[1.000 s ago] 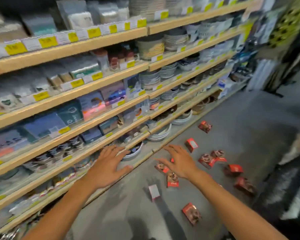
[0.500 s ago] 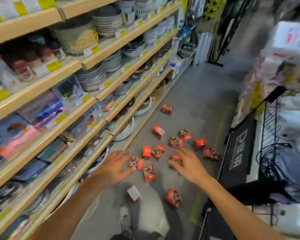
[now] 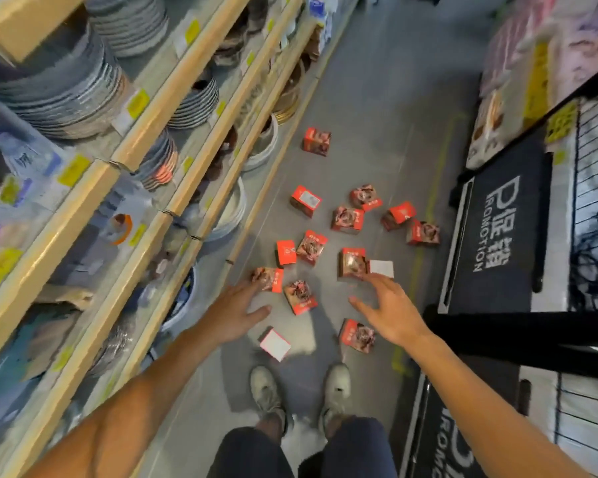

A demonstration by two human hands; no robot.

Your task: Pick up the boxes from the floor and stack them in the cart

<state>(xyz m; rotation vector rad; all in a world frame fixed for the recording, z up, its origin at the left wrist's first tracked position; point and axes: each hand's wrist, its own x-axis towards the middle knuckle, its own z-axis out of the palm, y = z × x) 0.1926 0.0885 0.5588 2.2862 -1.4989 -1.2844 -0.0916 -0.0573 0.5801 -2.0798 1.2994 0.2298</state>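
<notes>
Several small red boxes (image 3: 347, 219) lie scattered on the grey floor (image 3: 377, 108) ahead of my feet. My left hand (image 3: 233, 310) reaches down with fingers spread and empty, its fingertips near a red box (image 3: 268, 278). My right hand (image 3: 390, 310) is also spread and empty, just below a box with a white flap (image 3: 354, 263). Another red box (image 3: 358, 335) lies under my right wrist, and a white-faced box (image 3: 274, 343) sits between my hands. A black wire cart (image 3: 594, 208) stands at the right.
Wooden shelves (image 3: 145, 132) with stacked plates (image 3: 66, 88) and bowls run along the left. A black promotion sign (image 3: 497, 222) fronts the cart on the right, with a black bar (image 3: 518, 334) below it. My shoes (image 3: 266, 391) stand just behind the boxes.
The view has tilted downward, so the boxes now lie straight ahead and my feet show. Both hands have stayed spread and empty above the boxes.
</notes>
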